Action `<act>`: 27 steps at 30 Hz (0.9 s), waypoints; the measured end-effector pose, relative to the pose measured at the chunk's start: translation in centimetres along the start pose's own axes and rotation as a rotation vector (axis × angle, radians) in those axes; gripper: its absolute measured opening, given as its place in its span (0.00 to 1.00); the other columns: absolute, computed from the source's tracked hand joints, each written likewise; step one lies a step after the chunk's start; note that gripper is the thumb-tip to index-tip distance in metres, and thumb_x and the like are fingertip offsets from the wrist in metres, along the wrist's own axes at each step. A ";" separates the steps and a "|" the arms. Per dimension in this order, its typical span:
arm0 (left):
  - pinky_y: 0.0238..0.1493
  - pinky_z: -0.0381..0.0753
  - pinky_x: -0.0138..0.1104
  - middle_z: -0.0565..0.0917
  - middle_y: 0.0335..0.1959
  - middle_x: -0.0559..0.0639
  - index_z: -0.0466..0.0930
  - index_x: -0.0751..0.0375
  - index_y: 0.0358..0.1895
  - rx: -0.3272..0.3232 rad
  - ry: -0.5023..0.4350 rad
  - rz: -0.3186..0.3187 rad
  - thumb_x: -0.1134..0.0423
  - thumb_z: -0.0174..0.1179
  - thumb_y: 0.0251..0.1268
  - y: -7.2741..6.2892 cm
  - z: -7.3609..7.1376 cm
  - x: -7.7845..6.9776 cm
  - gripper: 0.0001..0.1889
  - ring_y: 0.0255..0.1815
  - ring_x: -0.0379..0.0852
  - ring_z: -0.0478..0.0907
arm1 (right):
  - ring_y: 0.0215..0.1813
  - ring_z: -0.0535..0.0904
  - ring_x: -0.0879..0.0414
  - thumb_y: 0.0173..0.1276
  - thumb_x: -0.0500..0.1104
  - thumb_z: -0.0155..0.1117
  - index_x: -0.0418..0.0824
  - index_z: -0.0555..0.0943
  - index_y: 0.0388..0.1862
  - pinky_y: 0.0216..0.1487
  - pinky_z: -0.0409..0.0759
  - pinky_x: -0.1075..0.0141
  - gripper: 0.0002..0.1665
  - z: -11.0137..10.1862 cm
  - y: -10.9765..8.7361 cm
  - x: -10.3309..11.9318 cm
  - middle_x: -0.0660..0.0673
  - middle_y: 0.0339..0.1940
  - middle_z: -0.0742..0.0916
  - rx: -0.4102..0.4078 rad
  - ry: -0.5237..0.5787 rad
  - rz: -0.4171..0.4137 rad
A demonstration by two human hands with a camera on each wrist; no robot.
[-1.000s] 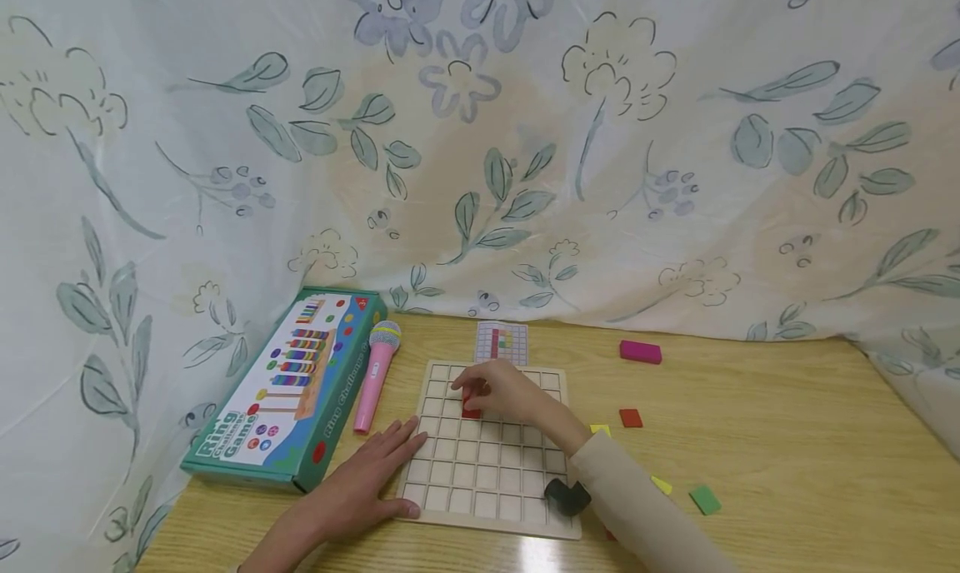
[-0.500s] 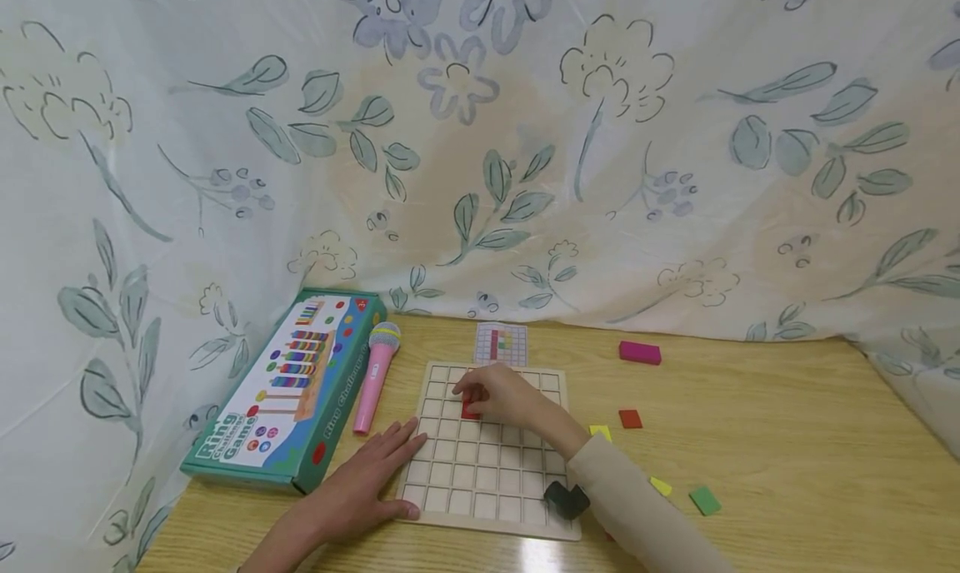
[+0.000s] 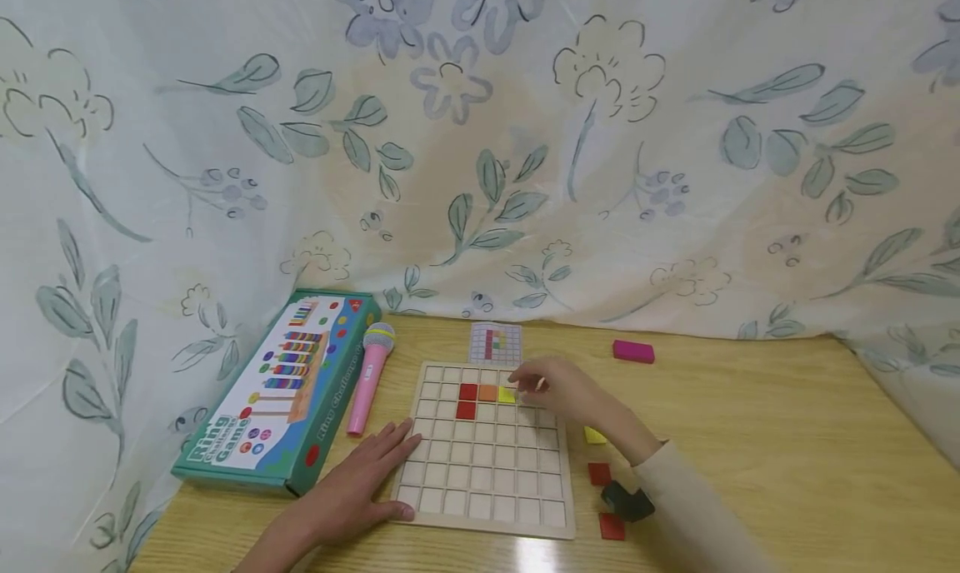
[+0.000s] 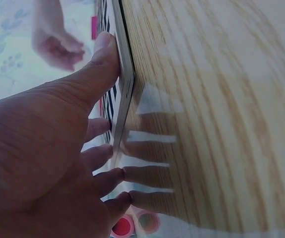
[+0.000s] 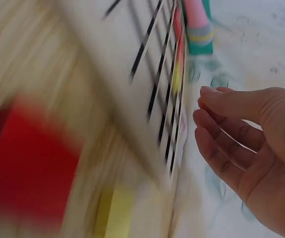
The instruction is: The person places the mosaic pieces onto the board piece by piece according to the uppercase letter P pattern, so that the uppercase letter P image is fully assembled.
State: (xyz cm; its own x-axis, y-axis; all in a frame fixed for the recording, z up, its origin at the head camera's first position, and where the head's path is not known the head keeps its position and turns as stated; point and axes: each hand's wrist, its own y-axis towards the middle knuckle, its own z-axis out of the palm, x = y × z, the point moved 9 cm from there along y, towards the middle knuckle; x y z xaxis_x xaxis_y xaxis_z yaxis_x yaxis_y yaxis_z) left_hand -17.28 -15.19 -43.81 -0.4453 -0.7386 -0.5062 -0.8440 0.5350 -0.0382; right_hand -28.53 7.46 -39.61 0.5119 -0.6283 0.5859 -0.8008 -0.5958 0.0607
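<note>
A wooden grid board (image 3: 480,479) lies on the table in the head view. Two red tiles (image 3: 466,410) sit one below the other in its upper cells, with an orange tile (image 3: 487,392) and a yellow tile (image 3: 507,395) to the right of the upper one. My right hand (image 3: 566,396) hovers just right of the yellow tile; the right wrist view shows its fingers (image 5: 222,148) loosely bent, holding nothing. My left hand (image 3: 366,475) rests along the board's left edge, fingers extended, its thumb (image 4: 103,52) on the board's near corner.
A printed pattern card (image 3: 496,343) lies behind the board. Loose tiles are on the right, among them a yellow tile (image 3: 595,435) and a red tile (image 3: 612,526). Farther back is a magenta block (image 3: 633,351). A pink microphone (image 3: 369,386) and a game box (image 3: 277,390) stand left.
My right hand has let go of the lower red tile, now lying in its cell, and moved right, uncovering the orange and yellow tiles. My left hand stays at the board's edge.
</note>
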 end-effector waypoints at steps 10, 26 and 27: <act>0.68 0.58 0.61 0.54 0.79 0.53 0.60 0.55 0.75 0.014 -0.001 -0.013 0.34 0.59 0.58 0.1 0.2 0.2 0.46 0.77 0.62 0.49 | 0.44 0.81 0.54 0.64 0.35 0.67 0.36 0.84 0.49 0.43 0.83 0.61 0.14 -3.4 -5.7 -6.3 0.47 0.42 0.86 -0.032 -0.018 0.073; 0.67 0.59 0.63 0.54 0.79 0.53 0.59 0.55 0.76 0.011 -0.025 -0.012 0.33 0.58 0.58 0.0 -0.1 -0.2 0.46 0.77 0.63 0.49 | 0.42 0.82 0.53 0.56 0.30 0.73 0.32 0.83 0.50 0.42 0.84 0.63 0.21 -5.2 -10.6 -9.4 0.46 0.42 0.88 -0.059 -0.016 0.054; 0.67 0.59 0.63 0.54 0.79 0.53 0.59 0.55 0.76 0.010 -0.023 -0.012 0.33 0.58 0.58 0.0 -0.1 -0.2 0.46 0.77 0.63 0.49 | 0.41 0.82 0.54 0.55 0.29 0.73 0.33 0.83 0.50 0.42 0.84 0.64 0.21 -5.3 -10.6 -9.4 0.47 0.41 0.87 -0.066 -0.020 0.055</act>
State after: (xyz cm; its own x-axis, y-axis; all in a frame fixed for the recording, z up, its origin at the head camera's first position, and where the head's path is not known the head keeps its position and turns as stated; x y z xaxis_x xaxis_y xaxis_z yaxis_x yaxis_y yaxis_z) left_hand -17.22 -15.05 -43.61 -0.4281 -0.7355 -0.5252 -0.8461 0.5304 -0.0531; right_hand -26.53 22.30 -41.48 0.4724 -0.6691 0.5737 -0.8461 -0.5266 0.0825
